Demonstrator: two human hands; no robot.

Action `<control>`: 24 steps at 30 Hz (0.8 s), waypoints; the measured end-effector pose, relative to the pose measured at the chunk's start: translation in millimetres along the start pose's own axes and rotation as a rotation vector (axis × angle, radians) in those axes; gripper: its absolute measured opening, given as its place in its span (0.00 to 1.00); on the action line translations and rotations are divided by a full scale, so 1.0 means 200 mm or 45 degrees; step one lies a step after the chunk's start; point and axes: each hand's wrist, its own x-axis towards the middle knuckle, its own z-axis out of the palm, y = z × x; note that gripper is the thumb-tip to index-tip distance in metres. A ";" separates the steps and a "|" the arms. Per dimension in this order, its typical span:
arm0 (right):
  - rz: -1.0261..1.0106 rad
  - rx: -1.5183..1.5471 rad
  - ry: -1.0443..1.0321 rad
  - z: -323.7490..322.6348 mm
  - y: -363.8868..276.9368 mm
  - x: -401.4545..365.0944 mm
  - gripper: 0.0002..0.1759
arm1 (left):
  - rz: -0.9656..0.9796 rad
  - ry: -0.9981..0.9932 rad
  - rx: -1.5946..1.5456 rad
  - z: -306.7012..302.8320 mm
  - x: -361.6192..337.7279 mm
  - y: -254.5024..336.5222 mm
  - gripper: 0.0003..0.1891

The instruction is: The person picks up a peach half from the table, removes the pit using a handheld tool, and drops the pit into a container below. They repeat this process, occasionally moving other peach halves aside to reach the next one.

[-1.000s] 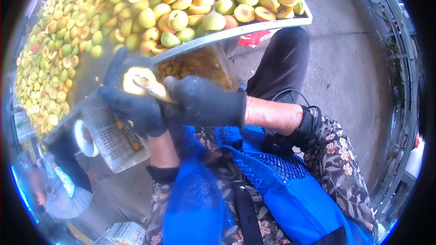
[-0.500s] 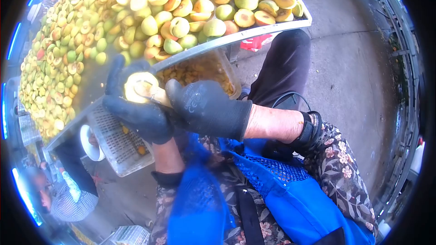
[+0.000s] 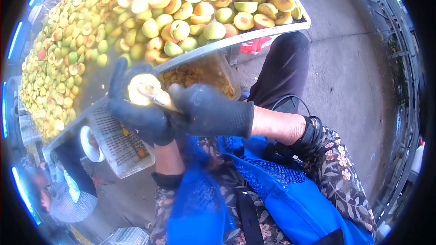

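Note:
My left hand (image 3: pixel 138 115), in a dark work glove, cups a halved peach (image 3: pixel 140 83) with its cut face up. Gloved as well, my right hand (image 3: pixel 213 109) grips a pitting tool (image 3: pixel 167 101) by its pale handle. The tool's thin, curved metal tip lies on the flesh near the middle of the cut face. Both hands are close together over the near edge of a metal-rimmed table (image 3: pixel 245 36) heaped with halved peaches (image 3: pixel 181 29).
Below the table rim stands a bin (image 3: pixel 231 81) with small orange-brown pieces. A perforated crate (image 3: pixel 120 147) holds a few bits. At left are a white round container (image 3: pixel 92 144) and another person in a striped hat (image 3: pixel 72 202). Concrete floor (image 3: pixel 338 81) stretches to the right.
Both hands have shifted slightly right with the peach half and the tool. The tool's metal tip now shows more plainly across the cut face.

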 end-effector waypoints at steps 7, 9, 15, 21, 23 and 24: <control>-0.042 -0.019 0.066 0.02 0.03 -0.02 0.12 | -0.270 -0.027 -0.107 -0.01 0.01 -0.01 0.35; -0.029 0.140 0.030 0.02 0.04 -0.02 0.11 | -0.192 -0.033 -0.152 0.00 0.00 0.02 0.36; 0.308 0.641 -0.223 -0.07 -0.05 0.02 0.16 | -0.026 -0.035 0.117 0.02 0.00 0.12 0.36; -0.043 -0.035 0.042 -0.03 -0.04 -0.02 0.10 | 0.196 -0.066 0.141 -0.02 0.00 -0.02 0.26; -0.124 -0.095 0.145 0.00 -0.01 -0.01 0.11 | 0.069 -0.113 0.083 -0.03 0.02 -0.01 0.23; -0.087 -0.112 0.124 0.00 -0.01 -0.01 0.11 | 0.075 -0.130 0.120 -0.03 0.02 -0.01 0.22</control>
